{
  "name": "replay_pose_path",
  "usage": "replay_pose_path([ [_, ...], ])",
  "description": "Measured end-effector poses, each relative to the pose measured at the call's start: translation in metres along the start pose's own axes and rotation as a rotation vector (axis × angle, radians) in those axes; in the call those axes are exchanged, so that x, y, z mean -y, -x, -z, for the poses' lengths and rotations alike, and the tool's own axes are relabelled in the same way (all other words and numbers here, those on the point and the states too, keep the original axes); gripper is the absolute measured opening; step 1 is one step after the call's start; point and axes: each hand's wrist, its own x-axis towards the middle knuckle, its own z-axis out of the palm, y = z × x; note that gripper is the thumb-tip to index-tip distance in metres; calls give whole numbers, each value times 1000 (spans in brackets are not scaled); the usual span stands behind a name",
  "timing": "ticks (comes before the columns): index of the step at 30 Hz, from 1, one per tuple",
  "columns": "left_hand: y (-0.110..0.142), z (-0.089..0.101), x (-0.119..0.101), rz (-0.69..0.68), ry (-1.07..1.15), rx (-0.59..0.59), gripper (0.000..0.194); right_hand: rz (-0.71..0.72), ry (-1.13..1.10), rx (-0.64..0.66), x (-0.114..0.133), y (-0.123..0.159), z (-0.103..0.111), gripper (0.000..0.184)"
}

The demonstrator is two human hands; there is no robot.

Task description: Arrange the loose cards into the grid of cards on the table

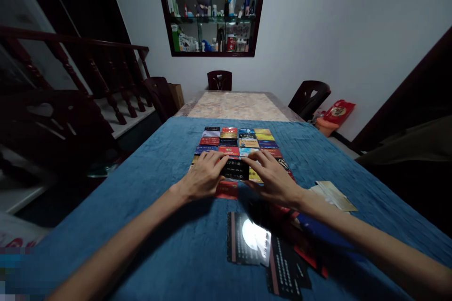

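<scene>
The left hand (203,176) pinches the left edge of a black card (235,169), fingers slightly spread. The right hand (273,179) grips its right edge likewise, keeping it level over the card grid (237,143) on the blue cloth (141,188). Loose cards (268,249) lie nearer the person.

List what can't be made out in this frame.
- Head view: print on the black card is too small and dim.
- Grid cards under the left hand and right hand are hidden.
- Loose cards nearer the camera: glare and shadow hide their faces.
- Shelf items: too small.
</scene>
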Motion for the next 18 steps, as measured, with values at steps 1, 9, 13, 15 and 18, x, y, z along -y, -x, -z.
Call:
replay_pose_path([
  [1, -2, 0, 5, 19, 11, 5, 53, -6, -13, 16, -4, -5, -2, 54],
  [9, -35, -2, 55, 131, 34, 64, 49, -88, -52, 110, -47, -58, -26, 47],
  [13, -51, -6, 85, 180, 28, 102, 47, -128, -49, 178, -66, -89, -40, 50],
  [15, -59, -10, 101, 198, 30, 116, 46, -159, -33, 208, -74, -104, -47, 48],
  [18, -72, -18, 126, 232, 53, 125, 45, -209, -17, 265, -88, -126, -60, 49],
])
